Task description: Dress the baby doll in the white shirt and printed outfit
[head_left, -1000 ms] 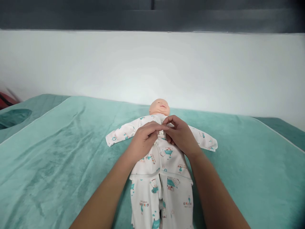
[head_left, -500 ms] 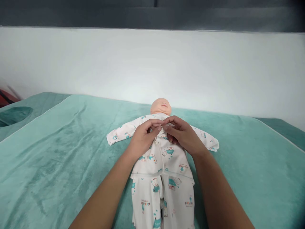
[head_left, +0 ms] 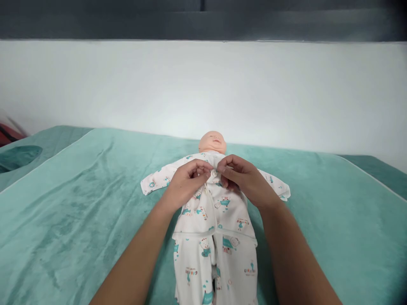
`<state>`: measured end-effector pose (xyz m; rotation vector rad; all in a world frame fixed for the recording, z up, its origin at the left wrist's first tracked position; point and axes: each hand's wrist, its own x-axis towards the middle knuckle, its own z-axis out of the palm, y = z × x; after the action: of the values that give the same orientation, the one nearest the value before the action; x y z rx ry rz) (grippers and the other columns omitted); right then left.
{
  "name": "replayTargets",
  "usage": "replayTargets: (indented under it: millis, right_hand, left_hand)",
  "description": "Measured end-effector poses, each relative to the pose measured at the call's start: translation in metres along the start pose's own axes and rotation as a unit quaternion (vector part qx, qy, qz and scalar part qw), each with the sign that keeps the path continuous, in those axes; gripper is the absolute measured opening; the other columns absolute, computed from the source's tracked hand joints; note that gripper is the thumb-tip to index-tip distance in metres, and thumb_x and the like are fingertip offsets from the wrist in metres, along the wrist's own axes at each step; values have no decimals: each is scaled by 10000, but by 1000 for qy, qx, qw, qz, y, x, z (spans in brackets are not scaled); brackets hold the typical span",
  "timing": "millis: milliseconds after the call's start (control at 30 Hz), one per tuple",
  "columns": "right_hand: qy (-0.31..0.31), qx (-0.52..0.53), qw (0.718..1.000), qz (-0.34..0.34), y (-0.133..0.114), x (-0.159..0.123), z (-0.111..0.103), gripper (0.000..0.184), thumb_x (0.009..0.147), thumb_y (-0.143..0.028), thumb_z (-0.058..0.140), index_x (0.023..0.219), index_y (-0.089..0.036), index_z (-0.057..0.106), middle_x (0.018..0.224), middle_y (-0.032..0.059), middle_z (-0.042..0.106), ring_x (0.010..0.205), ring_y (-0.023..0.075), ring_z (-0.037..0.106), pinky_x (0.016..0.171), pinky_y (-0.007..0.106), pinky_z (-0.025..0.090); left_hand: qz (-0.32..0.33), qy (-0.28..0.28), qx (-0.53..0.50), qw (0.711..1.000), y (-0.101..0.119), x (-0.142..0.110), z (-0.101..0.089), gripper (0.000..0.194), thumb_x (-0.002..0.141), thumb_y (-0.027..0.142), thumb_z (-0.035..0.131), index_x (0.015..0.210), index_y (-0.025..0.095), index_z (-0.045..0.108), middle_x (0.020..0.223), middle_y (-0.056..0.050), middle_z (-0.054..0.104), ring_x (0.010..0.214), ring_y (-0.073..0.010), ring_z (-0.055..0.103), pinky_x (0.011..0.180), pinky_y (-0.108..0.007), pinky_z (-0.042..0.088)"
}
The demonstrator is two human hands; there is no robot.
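A baby doll (head_left: 212,142) lies on its back, its head toward the wall. It wears a white printed baby shirt (head_left: 227,207) and matching trousers (head_left: 237,271). At the upper chest my left hand (head_left: 190,180) pinches the shirt's front edge between thumb and fingers. Opposite it, my right hand (head_left: 238,173) pinches the other side of the front opening. Between my fingertips a small round white button (head_left: 214,173) shows. Below my hands the shirt front lies together down to the hem. My hands hide part of the chest and the upper sleeves.
A teal plush blanket (head_left: 79,212) with soft creases covers the surface under the doll. Behind it rises a white wall (head_left: 203,89) with a dark band along the top. Something red (head_left: 9,134) stands at the far left edge.
My fingertips, which met over the chest, have come apart, and the button shows between them. My left hand has shifted slightly left. The doll stays in place.
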<state>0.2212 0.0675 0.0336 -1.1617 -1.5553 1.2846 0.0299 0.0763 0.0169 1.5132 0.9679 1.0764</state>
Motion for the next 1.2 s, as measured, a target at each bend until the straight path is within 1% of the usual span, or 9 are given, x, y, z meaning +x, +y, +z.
replayTargets:
  millis: [100,267,500,600,700,800,867,1000,1200]
  right_hand:
    - [-15,-165,986,23,-13,-8,2,283,875,-466,584,761,-209,547,644,-18,549,574,114,477,516,249,352]
    - [-28,-405,914,16,-31,-26,16,185,810,-361,608,732,-225,511,688,-17,585,576,128,454,474,255,283]
    - [29,-560,827,37,-41,-32,58,136,732,-70,486,771,-199,468,705,31,549,529,123,377,509,284,185]
    - [29,-523,850,43,-42,-31,59,140,809,-135,472,693,-204,435,637,24,534,483,114,319,493,294,184]
    - [20,-435,900,31,-39,-29,41,220,820,-192,510,626,-202,406,576,3,499,477,109,314,472,291,189]
    - [-49,-235,970,50,-32,-22,16,161,828,-253,565,685,-203,513,620,-11,526,520,108,422,481,260,288]
    - [-76,-73,992,63,-24,-16,3,172,832,-317,614,721,-194,565,646,-15,529,553,105,478,512,245,357]
    - [-84,72,993,51,-10,-8,-5,264,805,-362,695,673,-168,573,582,-40,480,483,69,444,466,210,347]
    - [-127,42,990,38,-6,-7,1,323,778,-434,738,674,-168,587,548,-36,535,439,70,480,425,194,378]
  left_hand:
    - [-26,-76,29,996,8,-3,-15,141,852,332,638,885,196,646,676,33,498,605,-94,448,554,-212,359]
    - [-33,-224,89,970,16,-6,-34,227,797,399,704,847,184,649,797,-4,593,724,-131,520,660,-255,419]
    - [-8,-243,107,964,19,-6,-34,167,808,326,684,749,181,625,781,9,572,723,-121,486,682,-248,402]
    - [-28,-209,34,977,17,-9,-36,168,827,314,661,753,173,606,741,1,568,699,-121,510,647,-242,416]
    - [-34,-172,-62,983,12,-10,-38,171,835,312,658,777,161,605,690,-12,592,640,-117,544,599,-235,442]
    - [-52,-193,-119,973,9,-10,-35,188,847,321,659,793,153,596,618,-9,616,528,-99,546,507,-213,427]
    - [-74,-217,-137,964,10,-10,-32,193,854,327,658,804,154,589,584,-5,622,483,-100,558,444,-198,403]
    - [-101,-265,-124,951,18,-11,-23,204,866,330,642,788,156,569,600,-14,640,499,-119,612,399,-186,397]
    - [-110,-275,-117,948,22,-12,-18,235,888,374,615,813,156,568,610,-16,645,507,-126,635,399,-179,430]
